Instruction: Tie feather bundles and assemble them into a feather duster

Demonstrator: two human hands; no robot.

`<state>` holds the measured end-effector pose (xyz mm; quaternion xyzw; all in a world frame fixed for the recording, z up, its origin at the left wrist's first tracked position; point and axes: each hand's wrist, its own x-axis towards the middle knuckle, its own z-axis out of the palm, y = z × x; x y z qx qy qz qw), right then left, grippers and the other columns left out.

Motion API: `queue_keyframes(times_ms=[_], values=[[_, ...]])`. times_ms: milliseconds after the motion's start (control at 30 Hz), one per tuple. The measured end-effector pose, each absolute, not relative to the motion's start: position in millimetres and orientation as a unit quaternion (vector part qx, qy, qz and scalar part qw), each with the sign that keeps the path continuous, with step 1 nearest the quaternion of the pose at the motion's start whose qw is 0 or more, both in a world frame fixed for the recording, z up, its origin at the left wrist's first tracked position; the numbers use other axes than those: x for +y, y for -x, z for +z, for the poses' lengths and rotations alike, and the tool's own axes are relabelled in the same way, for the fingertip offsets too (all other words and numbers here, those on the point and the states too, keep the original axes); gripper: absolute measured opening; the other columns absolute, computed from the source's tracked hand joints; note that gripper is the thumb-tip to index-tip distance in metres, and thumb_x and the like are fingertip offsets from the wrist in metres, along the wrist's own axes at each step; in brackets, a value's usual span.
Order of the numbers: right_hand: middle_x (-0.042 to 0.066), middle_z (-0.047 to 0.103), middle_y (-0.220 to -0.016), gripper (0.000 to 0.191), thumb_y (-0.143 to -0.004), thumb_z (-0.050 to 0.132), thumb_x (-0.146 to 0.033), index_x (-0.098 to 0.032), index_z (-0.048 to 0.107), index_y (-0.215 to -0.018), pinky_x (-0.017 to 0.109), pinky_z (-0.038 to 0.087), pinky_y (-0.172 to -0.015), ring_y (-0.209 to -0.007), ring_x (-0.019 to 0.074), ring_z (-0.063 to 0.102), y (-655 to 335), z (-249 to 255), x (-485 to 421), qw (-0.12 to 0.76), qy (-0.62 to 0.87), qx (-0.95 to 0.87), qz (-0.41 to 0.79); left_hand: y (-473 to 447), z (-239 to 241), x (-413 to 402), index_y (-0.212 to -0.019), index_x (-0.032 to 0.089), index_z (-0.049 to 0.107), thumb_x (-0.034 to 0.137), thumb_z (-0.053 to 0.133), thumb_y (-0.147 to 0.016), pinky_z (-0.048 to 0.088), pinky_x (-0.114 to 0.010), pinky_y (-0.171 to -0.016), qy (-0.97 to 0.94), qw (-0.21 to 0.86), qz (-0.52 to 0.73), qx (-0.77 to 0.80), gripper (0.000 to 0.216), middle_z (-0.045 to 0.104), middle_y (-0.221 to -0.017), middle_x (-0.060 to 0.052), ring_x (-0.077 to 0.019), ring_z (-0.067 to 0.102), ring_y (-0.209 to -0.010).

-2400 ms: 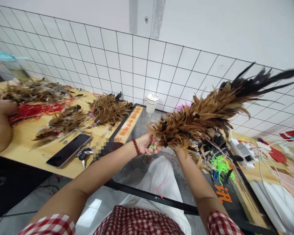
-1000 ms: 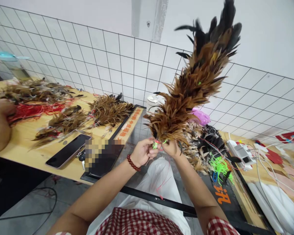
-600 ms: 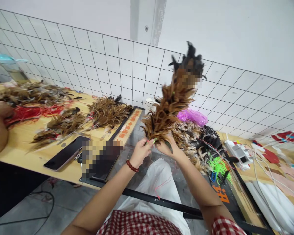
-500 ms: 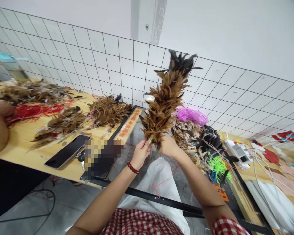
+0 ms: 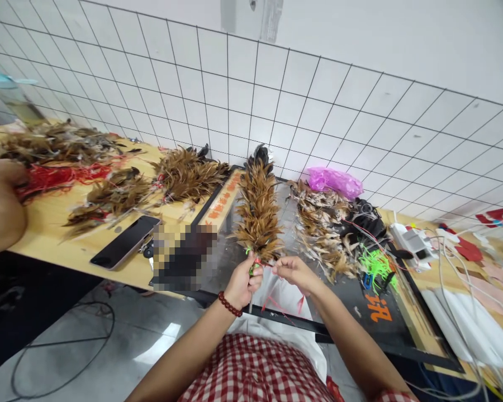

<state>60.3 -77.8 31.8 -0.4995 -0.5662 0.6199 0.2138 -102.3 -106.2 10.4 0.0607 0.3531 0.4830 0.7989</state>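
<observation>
A long brown feather bundle [image 5: 259, 207] with a dark tip lies stretched away from me over the glass table [image 5: 224, 262]. My left hand [image 5: 243, 283], with a red bead bracelet at the wrist, is closed round the bundle's base, where green and red ties show. My right hand [image 5: 292, 271] pinches a thin red string [image 5: 281, 304] that runs from that base and hangs below.
More feather bundles [image 5: 184, 177] and red strings [image 5: 58, 177] lie on the wooden table at left, with a phone [image 5: 124, 242] and keys. Loose feathers [image 5: 318, 229], a pink bag [image 5: 334, 181], green ties [image 5: 375, 267] and cables sit at right. Another person's hand [image 5: 0, 204] is at far left.
The feather bundle has come down from upright to lying over the glass table. My right hand has left the bundle and now pinches the red string. The view has tilted down.
</observation>
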Motion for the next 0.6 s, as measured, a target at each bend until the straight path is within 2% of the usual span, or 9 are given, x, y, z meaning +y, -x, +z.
queue_keyframes(times_ms=[133,267,400,467,500,567,600], values=[[-0.006,0.043,-0.052,0.029,-0.065,0.067,-0.044,-0.016,0.057,-0.065,0.022,0.016,-0.045,-0.045,0.0045,0.025,-62,26,-84,0.199,0.500,-0.568,0.622,102,8,-106,-0.073,0.018,0.035,0.045,0.053,-0.088,0.012,-0.011,-0.032,-0.064,0.800,0.476,0.360,0.036,0.036,-0.054,0.008,0.0001,0.024,-0.034],[-0.007,0.041,-0.051,0.028,-0.064,0.067,-0.042,-0.016,0.057,-0.066,0.022,0.013,-0.043,-0.043,0.0037,0.023,-61,21,-79,0.221,0.513,-0.554,0.618,102,8,-100,-0.075,0.017,0.037,0.037,0.048,-0.092,0.015,-0.010,-0.033,-0.061,0.812,0.459,0.356,0.028,0.038,-0.055,0.007,-0.0007,0.028,-0.035],[-0.011,0.034,-0.046,0.032,-0.060,0.069,-0.044,-0.017,0.054,-0.069,0.022,0.006,-0.042,-0.039,0.0019,0.017,-60,20,-75,0.220,0.500,-0.483,0.684,117,8,-102,-0.078,0.015,0.047,0.040,0.055,-0.086,0.028,-0.014,-0.036,-0.194,0.782,0.411,0.426,0.027,0.051,-0.061,0.000,-0.0057,0.043,-0.041],[-0.011,0.035,-0.045,0.035,-0.058,0.072,-0.043,-0.016,0.054,-0.069,0.021,0.004,-0.041,-0.038,0.0008,0.017,-59,20,-73,0.219,0.492,-0.453,0.710,134,11,-107,-0.082,0.015,0.057,0.042,0.060,-0.081,0.038,-0.020,-0.041,-0.356,0.678,0.393,0.509,0.028,0.060,-0.069,-0.005,-0.0109,0.052,-0.048],[-0.011,0.037,-0.045,0.036,-0.056,0.074,-0.043,-0.016,0.055,-0.070,0.021,0.004,-0.041,-0.037,0.0003,0.017,-58,21,-73,0.220,0.491,-0.442,0.718,142,14,-110,-0.084,0.015,0.061,0.038,0.064,-0.079,0.042,-0.022,-0.047,-0.447,0.589,0.396,0.544,0.024,0.062,-0.073,-0.006,-0.0125,0.055,-0.054],[-0.010,0.041,-0.046,0.039,-0.055,0.076,-0.043,-0.015,0.056,-0.073,0.021,0.003,-0.041,-0.037,-0.0005,0.018,-55,21,-72,0.223,0.484,-0.424,0.733,154,22,-116,-0.096,0.018,0.066,0.032,0.064,-0.079,0.049,-0.025,-0.066,-0.585,0.366,0.446,0.570,0.022,0.066,-0.090,-0.007,-0.0153,0.061,-0.075],[-0.010,0.042,-0.047,0.040,-0.055,0.077,-0.043,-0.014,0.057,-0.073,0.021,0.003,-0.041,-0.037,-0.0007,0.018,-54,20,-72,0.224,0.477,-0.417,0.741,156,25,-119,-0.100,0.020,0.067,0.030,0.061,-0.082,0.049,-0.026,-0.075,-0.643,0.292,0.440,0.555,0.021,0.066,-0.096,-0.007,-0.0161,0.062,-0.084]])
